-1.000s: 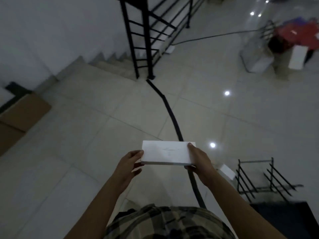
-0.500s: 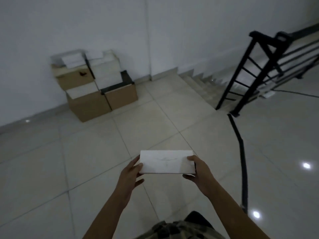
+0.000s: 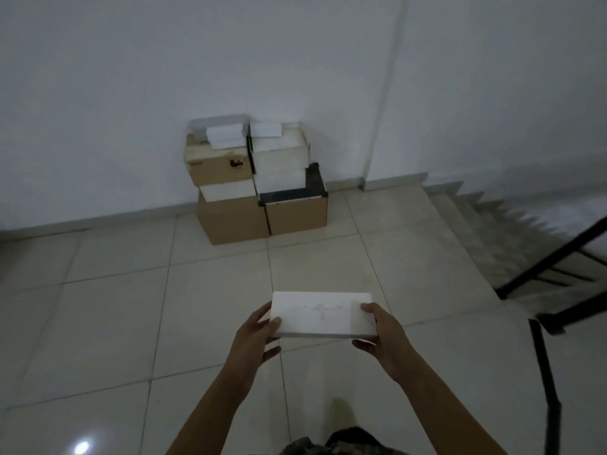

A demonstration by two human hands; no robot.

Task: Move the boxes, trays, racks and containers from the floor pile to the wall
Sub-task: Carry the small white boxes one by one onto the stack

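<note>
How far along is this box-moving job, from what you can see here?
Done: a stack of cardboard and white boxes stands against the wall. In hand: a flat white box, gripped at its ends by the left hand and right hand, short of the stack. Left: setting it there. The floor pile is out of view, so how much remains cannot be told.

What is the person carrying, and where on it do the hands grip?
A flat white box, by its short ends: left hand on the left end, right hand on the right.
</note>
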